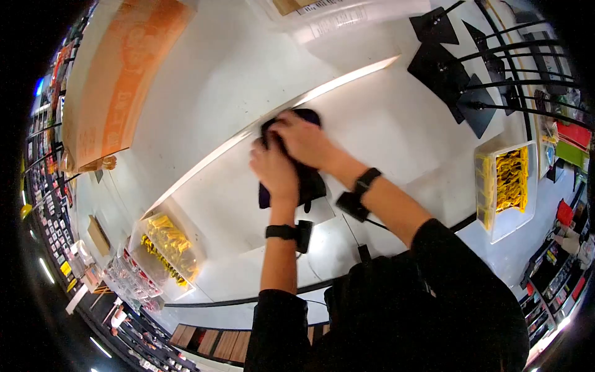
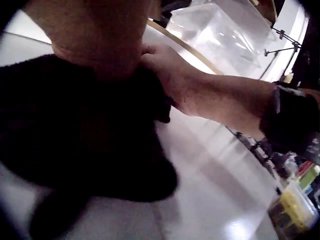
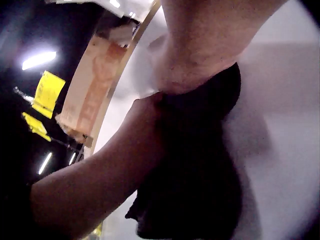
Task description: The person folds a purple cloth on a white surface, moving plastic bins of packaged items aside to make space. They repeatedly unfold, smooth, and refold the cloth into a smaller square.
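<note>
A soft black fabric piece (image 1: 312, 186) lies on the white table in front of the person. In the left wrist view the dark fabric (image 2: 90, 135) spreads wide, with a narrow rounded strip hanging from its near edge. My left hand (image 1: 277, 173) holds its left side, fingers bent over the cloth and blurred. Close beside it, my right hand (image 1: 304, 141) pinches the cloth near its far end. The right wrist view shows the fabric (image 3: 195, 175) hanging long and dark below both hands, whose fingertips are mostly hidden.
Yellow packets (image 1: 512, 180) fill a clear bin at right; more yellow packets (image 1: 167, 239) fill another at left. A cardboard box (image 1: 121, 87) stands far left. Black plates (image 1: 440, 68) on rods stand at back right. A pale raised strip (image 1: 214, 155) runs behind the hands.
</note>
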### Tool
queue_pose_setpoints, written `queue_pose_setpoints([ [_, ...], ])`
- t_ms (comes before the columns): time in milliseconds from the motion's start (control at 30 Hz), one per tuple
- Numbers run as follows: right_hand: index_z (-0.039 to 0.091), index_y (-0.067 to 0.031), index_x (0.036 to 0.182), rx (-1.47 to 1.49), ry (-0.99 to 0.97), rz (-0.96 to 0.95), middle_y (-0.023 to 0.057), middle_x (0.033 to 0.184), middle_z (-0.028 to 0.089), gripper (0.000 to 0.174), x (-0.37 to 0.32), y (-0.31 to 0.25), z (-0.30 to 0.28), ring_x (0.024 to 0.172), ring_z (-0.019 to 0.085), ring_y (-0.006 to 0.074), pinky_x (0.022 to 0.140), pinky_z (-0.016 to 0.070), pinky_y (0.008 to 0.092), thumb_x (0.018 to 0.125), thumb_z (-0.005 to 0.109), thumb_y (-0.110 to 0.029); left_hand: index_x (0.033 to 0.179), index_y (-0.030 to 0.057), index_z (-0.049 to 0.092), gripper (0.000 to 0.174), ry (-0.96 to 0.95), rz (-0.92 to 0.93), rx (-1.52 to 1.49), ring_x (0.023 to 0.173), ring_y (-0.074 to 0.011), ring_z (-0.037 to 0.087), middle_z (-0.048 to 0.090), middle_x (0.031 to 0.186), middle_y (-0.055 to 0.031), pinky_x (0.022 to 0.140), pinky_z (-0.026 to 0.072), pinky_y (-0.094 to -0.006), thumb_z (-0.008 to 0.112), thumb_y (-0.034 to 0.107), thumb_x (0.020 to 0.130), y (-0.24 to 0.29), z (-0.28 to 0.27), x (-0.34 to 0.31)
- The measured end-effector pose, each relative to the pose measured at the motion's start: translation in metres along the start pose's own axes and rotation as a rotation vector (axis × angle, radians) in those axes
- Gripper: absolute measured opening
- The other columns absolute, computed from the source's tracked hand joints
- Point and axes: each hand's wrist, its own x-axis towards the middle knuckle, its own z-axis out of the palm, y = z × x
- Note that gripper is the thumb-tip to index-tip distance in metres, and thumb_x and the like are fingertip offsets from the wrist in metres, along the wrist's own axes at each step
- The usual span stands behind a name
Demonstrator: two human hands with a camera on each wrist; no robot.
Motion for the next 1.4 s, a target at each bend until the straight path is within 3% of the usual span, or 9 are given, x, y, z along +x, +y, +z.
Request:
queue_pose_setpoints([
  [167,0.057,-0.0064,0.114,-0.391,0.152,0.038,0.0191,0.118,0.053,0.029,-0.034,0.058,-0.069,0.112,0.052,0.0344,0.097,0.0438,0.0432,0.087,0.047,-0.009,0.109,0.0057,0.060,0.027,-0.063,0.221,-0.165,0.100,-0.0324,0.055,0.058,0.106,-0.0147,0.085,0.0422,-0.0444,0.048,0.013,0.085,0.085,0.024,0.021],
  [333,0.051,0.0011,0.119,-0.228,0.149,0.174,0.0232,0.118,0.048,0.038,-0.031,0.021,-0.041,0.114,0.047,0.0398,0.100,0.0381,0.0460,0.086,0.056,-0.016,0.117,0.0050,0.059,0.035,0.136,0.238,-0.162,0.100,-0.0309,0.054,0.057,0.109,-0.0138,0.084,0.0411,-0.0429,0.052,0.017,0.085,0.045,0.022,0.003],
  [600,0.055,0.0014,0.112,0.059,-0.229,-0.165,0.0190,0.117,0.048,0.042,-0.064,-0.113,0.096,0.113,0.049,0.0369,0.097,0.0430,0.0419,0.073,0.065,-0.011,0.138,0.0147,0.048,0.053,0.088,-0.311,0.102,0.103,-0.0293,0.049,0.052,0.119,-0.0119,0.091,0.0361,-0.0423,0.057,0.023,0.087,-0.111,-0.028,-0.141],
  [867,0.060,-0.0001,0.107,0.235,-0.518,-0.251,0.0145,0.109,0.057,0.029,-0.128,-0.132,0.097,0.114,0.053,0.0331,0.096,0.0454,0.0391,0.078,0.059,0.002,0.140,0.0199,0.046,0.058,-0.017,-0.529,0.040,0.102,-0.0292,0.049,0.051,0.118,-0.0129,0.086,0.0372,-0.0415,0.063,0.018,0.085,-0.097,-0.041,-0.232],
  [1067,0.060,-0.0003,0.098,0.266,-0.487,-0.478,0.0132,0.105,0.059,0.024,-0.114,-0.184,0.188,0.107,0.057,0.0309,0.091,0.0490,0.0382,0.075,0.061,0.001,0.137,0.0213,0.051,0.055,0.090,-0.766,0.174,0.103,-0.0289,0.050,0.053,0.111,-0.0112,0.083,0.0392,-0.0395,0.065,0.022,0.083,-0.178,-0.043,-0.256],
  [1167,0.062,-0.0007,0.098,0.315,-0.496,-0.334,0.0138,0.106,0.059,0.022,-0.120,-0.198,0.189,0.105,0.058,0.0319,0.089,0.0495,0.0385,0.076,0.061,-0.001,0.136,0.0208,0.051,0.050,0.153,-0.824,0.138,0.100,-0.0288,0.051,0.053,0.110,-0.0132,0.083,0.0388,-0.0388,0.061,0.021,0.087,-0.166,-0.060,-0.239],
  [1267,0.064,-0.0025,0.104,0.134,-0.522,-0.327,0.0138,0.107,0.060,0.027,-0.125,-0.160,0.143,0.105,0.059,0.0330,0.088,0.0500,0.0405,0.077,0.061,0.000,0.139,0.0175,0.047,0.053,0.158,-1.119,-0.842,0.104,-0.0292,0.050,0.052,0.114,-0.0126,0.085,0.0393,-0.0408,0.059,0.017,0.087,-0.132,-0.018,-0.244],
  [1333,0.064,-0.0021,0.098,0.132,-0.552,-0.286,0.0137,0.103,0.062,0.026,-0.122,-0.138,0.102,0.105,0.060,0.0325,0.088,0.0502,0.0391,0.074,0.062,0.005,0.138,0.0192,0.048,0.053,-0.029,-0.672,-0.100,0.104,-0.0283,0.051,0.054,0.113,-0.0109,0.085,0.0401,-0.0412,0.057,0.012,0.087,-0.087,-0.035,-0.234],
  [1400,0.065,-0.0031,0.096,0.082,-0.568,-0.261,0.0134,0.103,0.062,0.027,-0.120,-0.143,0.096,0.104,0.060,0.0318,0.088,0.0502,0.0389,0.072,0.062,0.008,0.139,0.0210,0.047,0.056,-0.093,-0.711,-0.176,0.104,-0.0274,0.052,0.055,0.112,-0.0106,0.086,0.0405,-0.0419,0.057,0.010,0.085,-0.085,-0.046,-0.233],
])
